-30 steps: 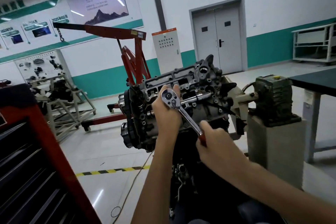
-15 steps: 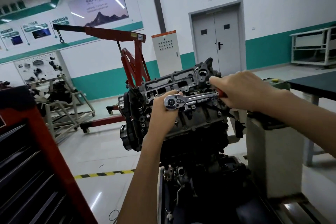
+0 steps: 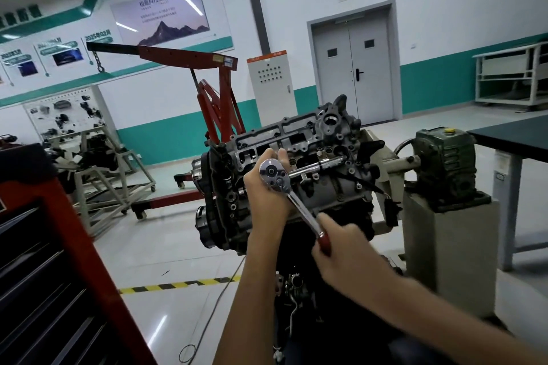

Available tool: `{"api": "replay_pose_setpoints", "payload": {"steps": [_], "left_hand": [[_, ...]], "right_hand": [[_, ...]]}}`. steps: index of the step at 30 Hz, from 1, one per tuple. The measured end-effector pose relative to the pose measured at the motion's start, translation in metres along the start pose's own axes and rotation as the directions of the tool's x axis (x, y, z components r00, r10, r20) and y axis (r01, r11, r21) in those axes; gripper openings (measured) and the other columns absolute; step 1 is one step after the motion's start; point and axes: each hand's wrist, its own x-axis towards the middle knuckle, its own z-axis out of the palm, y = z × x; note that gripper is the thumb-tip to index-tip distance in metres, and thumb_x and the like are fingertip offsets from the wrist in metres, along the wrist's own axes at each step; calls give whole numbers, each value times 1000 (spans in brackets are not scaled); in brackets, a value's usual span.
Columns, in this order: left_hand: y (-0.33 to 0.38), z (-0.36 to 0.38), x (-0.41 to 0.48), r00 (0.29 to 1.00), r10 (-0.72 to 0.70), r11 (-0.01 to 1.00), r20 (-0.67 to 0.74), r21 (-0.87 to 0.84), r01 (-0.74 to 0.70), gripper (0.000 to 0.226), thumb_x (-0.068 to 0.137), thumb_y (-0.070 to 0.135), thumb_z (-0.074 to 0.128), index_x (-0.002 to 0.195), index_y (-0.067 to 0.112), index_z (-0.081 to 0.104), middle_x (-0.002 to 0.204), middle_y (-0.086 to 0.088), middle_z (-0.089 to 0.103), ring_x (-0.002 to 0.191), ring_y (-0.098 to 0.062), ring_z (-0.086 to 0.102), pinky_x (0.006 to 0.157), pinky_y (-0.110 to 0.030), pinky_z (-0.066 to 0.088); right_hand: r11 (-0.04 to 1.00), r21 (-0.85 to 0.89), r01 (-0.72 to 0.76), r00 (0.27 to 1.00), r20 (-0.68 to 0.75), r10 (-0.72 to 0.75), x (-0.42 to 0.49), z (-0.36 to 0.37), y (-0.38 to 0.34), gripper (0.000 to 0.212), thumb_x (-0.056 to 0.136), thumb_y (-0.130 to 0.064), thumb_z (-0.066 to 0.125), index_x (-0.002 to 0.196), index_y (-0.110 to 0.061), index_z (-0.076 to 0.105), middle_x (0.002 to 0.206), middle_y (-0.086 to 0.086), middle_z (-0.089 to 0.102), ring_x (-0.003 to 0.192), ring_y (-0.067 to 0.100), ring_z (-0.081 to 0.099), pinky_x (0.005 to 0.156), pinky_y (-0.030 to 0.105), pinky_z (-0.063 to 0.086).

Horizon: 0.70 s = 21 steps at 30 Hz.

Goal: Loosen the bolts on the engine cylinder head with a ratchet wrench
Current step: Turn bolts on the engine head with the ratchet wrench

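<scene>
ratchet wrench (image 3: 296,203) head cupped by left hand (image 3: 265,195) against cylinder head (image 3: 314,139), frame centre; red handle (image 3: 324,241) gripped by right hand (image 3: 353,258), angled toward lower right.

The left hand (image 3: 264,195), in front of the cylinder head (image 3: 311,133), and the right hand (image 3: 347,255), below and right of it, are bare. The left forearm (image 3: 255,290) and right forearm (image 3: 444,314) show bare skin down to the lower edge.
</scene>
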Motion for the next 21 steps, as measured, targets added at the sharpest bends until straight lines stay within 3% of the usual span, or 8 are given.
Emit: {"api": "replay_pose_setpoints", "payload": {"steps": [2, 4, 7, 9, 13, 16, 19, 21], "left_hand": [[-1, -7, 4, 992, 81, 995, 100, 47, -86, 33, 92, 22, 57, 62, 32, 49, 52, 18, 47, 48, 3, 39, 50, -8, 33], [2, -12, 8, 981, 89, 991, 175, 86, -105, 39, 93, 13, 55, 61, 29, 40, 48, 15, 41, 47, 1, 33, 50, -13, 32], [8, -13, 11, 936, 127, 975, 328, 130, -178, 41, 85, -1, 50, 61, 32, 45, 50, 15, 42, 49, 0, 32, 49, -21, 27], [5, -13, 10, 929, 118, 974, 350, 141, -177, 35, 84, -3, 50, 63, 25, 51, 51, 16, 44, 49, 1, 32, 50, -20, 26], [-4, -11, 0, 978, 82, 988, 193, 113, -105, 38, 93, 22, 57, 62, 14, 37, 54, 8, 36, 52, -5, 30, 51, -23, 28], [-2, 2, -6, 984, 141, 983, 104, 101, -152, 37, 94, 27, 57, 63, 23, 37, 55, 11, 37, 52, -1, 31, 51, -17, 30], [-2, 13, -5, 992, 99, 994, 73, 39, -102, 29, 90, 30, 54, 63, 32, 47, 56, 16, 43, 54, 0, 35, 62, -13, 37], [-2, 12, -2, 995, 56, 998, 83, 15, -57, 30, 89, 26, 52, 62, 40, 52, 55, 18, 47, 54, 1, 39, 63, -11, 40]], "right_hand": [[976, -188, 110, 990, 107, -91, 14, -36, 13, 18, 81, -15, 51, 77, -22, 35, 54, -6, 42, 45, 19, 49, 43, 25, 36], [878, -408, 249, 959, 227, -167, 41, -78, 22, 13, 84, -13, 52, 81, -20, 41, 55, -9, 45, 43, 9, 49, 39, 18, 37], [646, -667, 370, 929, 258, -265, 82, -130, 22, 13, 84, -14, 56, 94, -14, 48, 56, -13, 38, 47, -4, 37, 45, 10, 29], [610, -710, 353, 935, 240, -263, 91, -137, 20, 16, 83, -13, 56, 92, -15, 44, 56, -13, 36, 48, -4, 34, 49, 12, 29], [813, -548, 199, 979, 154, -135, 48, -89, 25, 16, 85, -12, 50, 84, -21, 37, 58, -10, 45, 47, -1, 46, 40, 13, 38], [976, -219, 0, 1000, -7, -2, 7, -34, 20, 18, 83, -14, 51, 79, -21, 36, 56, -3, 48, 46, 15, 52, 42, 25, 41], [986, 145, -87, 989, -110, 103, -11, 17, 2, 25, 83, -10, 54, 70, -22, 36, 51, 0, 43, 38, 9, 40, 39, 21, 36], [976, 204, -77, 985, -133, 106, -12, 27, -2, 32, 82, -8, 54, 65, -23, 32, 46, -5, 35, 35, 11, 35, 38, 17, 27]]}}
